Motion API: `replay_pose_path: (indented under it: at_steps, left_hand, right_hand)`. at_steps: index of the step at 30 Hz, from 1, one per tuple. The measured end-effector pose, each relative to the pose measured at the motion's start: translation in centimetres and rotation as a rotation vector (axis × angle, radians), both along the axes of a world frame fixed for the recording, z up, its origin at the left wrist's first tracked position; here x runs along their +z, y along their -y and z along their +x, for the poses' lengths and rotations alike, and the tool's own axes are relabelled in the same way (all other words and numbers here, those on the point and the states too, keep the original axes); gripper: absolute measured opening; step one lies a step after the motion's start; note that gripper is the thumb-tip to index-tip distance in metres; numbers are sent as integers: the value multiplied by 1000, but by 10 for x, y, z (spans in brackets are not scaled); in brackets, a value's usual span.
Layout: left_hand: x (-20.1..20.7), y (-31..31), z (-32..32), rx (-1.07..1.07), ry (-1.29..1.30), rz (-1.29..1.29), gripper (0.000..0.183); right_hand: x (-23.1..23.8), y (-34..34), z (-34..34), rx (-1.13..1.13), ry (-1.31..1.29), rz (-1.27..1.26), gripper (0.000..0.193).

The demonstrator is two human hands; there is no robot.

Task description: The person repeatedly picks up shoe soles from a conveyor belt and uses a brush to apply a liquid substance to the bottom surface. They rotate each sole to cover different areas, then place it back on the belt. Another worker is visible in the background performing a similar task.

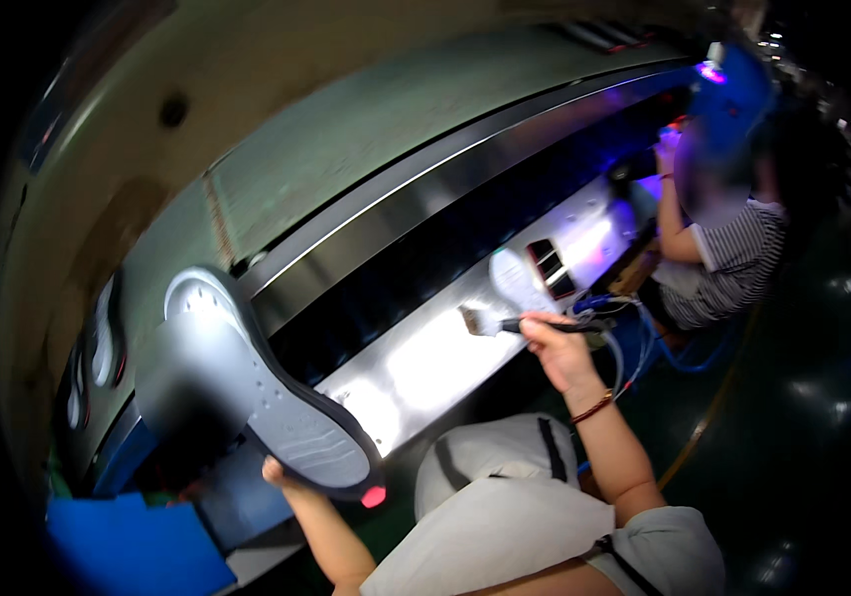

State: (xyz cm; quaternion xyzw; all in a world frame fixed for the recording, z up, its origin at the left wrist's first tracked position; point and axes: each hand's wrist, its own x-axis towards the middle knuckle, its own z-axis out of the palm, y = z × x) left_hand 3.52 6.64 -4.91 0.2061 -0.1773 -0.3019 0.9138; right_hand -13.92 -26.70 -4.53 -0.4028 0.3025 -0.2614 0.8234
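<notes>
My left hand [275, 474] grips the edge of a large shoe sole [311, 437] from below, its thumb showing and the other fingers hidden. The sole is pale grey with a dark rim and a pink tip, and is tilted up at the left. A blurred patch covers part of its left side. My right hand [557, 353] is closed around the dark handle of a brush [535, 326]. The brush's bristles point left, over the bright metal bench and apart from the sole.
A metal bench [435, 366] runs diagonally, with a pale sole-shaped piece [517, 281] and a dark rectangular object [552, 268] on it. Beyond is a greenish conveyor belt [346, 149] carrying soles [106, 338]. Blue sheeting [138, 546] stands lower left. A co-worker [733, 248] sits right, near cables.
</notes>
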Motion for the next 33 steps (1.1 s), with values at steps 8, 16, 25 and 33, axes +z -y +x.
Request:
replay_pose_path:
  at_steps: [8, 16, 25, 33]
  left_hand:
    - [3, 40, -2, 133, 306, 7, 96]
    - [18, 90, 6, 15, 183, -22, 76]
    - [28, 101, -7, 36, 120, 61, 74]
    - [9, 126, -15, -136, -171, 229, 79]
  right_hand:
    - [7, 13, -6, 17, 38, -8, 16]
    - [14, 18, -8, 69, 154, -20, 16]
    - [35, 11, -13, 181, 263, -73, 20]
    - [81, -17, 6, 511, 228, -265, 25]
